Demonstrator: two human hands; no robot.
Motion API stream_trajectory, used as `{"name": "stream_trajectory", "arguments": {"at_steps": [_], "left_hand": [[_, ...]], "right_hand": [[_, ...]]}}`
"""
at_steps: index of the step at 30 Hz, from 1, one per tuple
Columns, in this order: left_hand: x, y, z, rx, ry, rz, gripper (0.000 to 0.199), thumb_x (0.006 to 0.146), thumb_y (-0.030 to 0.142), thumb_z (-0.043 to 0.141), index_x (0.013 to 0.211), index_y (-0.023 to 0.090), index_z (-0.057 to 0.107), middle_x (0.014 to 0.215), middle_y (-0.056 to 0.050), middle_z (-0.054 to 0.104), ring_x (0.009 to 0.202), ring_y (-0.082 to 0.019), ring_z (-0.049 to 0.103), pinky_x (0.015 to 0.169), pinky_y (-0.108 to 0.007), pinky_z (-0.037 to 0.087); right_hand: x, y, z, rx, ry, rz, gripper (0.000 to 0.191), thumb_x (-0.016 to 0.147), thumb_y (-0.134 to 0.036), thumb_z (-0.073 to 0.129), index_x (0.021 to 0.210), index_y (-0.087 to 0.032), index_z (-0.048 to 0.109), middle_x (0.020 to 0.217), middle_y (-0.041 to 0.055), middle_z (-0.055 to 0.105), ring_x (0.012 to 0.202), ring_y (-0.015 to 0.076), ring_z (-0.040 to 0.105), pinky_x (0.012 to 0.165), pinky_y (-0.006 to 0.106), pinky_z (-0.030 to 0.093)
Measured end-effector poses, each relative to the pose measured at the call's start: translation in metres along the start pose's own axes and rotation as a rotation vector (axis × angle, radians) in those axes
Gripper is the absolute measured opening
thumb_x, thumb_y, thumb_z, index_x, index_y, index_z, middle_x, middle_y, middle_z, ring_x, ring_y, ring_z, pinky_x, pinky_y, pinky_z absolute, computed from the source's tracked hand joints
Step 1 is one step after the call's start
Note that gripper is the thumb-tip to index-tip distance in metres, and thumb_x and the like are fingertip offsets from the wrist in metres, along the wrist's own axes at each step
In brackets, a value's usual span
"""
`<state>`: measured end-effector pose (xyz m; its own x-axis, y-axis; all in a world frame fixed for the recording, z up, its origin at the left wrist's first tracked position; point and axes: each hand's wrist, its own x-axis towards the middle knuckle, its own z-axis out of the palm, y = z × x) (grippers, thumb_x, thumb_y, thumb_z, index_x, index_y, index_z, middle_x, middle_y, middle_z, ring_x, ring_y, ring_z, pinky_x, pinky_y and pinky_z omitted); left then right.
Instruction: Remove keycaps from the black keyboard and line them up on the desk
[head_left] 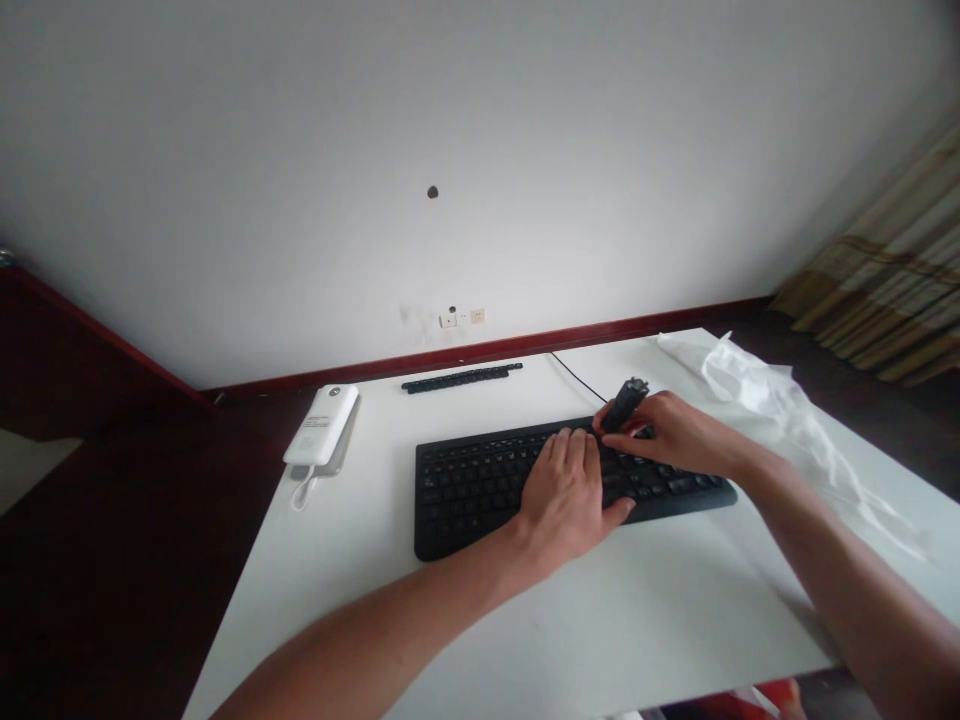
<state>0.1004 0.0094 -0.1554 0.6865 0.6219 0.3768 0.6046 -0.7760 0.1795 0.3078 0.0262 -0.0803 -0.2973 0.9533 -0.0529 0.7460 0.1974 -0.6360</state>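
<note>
Head cam: L hand (pixel 562 500) resting flat on black keyboard (pixel 472 490), fingers spread, not gripping, R hand (pixel 675 435) pinching small black item (pixel 621 405) just above keys, white power bank (pixel 321 425) lying left on white desk (pixel 525 640), plastic bag (pixel 757 395) lying right

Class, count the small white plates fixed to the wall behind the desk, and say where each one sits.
2. One wall plate sits low on the wall, just above the dark red skirting board; the second wall plate sits close to its right. More could be hidden behind the desk.
</note>
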Motion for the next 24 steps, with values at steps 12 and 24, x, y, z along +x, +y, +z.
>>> {"name": "stream_trajectory", "arguments": {"at_steps": [12, 24], "left_hand": [[-0.002, -0.002, -0.001, 0.027, 0.035, 0.026, 0.076, 0.098, 0.061, 0.045, 0.140, -0.002, 0.051, 0.143, -0.025, 0.056, 0.133, -0.034, 0.053, 0.116, -0.046, 0.040], [-0.001, -0.002, -0.005, 0.039, 0.031, 0.028, 0.079, 0.092, 0.063, 0.057, 0.137, -0.002, 0.054, 0.134, -0.022, 0.061, 0.124, -0.034, 0.055, 0.111, -0.044, 0.044]], "right_hand": [[-0.045, 0.004, 0.055, 0.026, 0.336, 0.020, 0.037, 0.098, -0.053, 0.055, 0.124, -0.031, 0.069, 0.128, 0.0062, 0.073, 0.117, 0.0341, 0.068, 0.107, 0.049, 0.049], [0.005, 0.018, 0.018, 0.254, 0.138, 0.109, 0.048, 0.092, -0.064, 0.060, 0.110, -0.020, 0.068, 0.096, 0.0070, 0.077, 0.091, 0.0278, 0.071, 0.081, 0.038, 0.056]]}}
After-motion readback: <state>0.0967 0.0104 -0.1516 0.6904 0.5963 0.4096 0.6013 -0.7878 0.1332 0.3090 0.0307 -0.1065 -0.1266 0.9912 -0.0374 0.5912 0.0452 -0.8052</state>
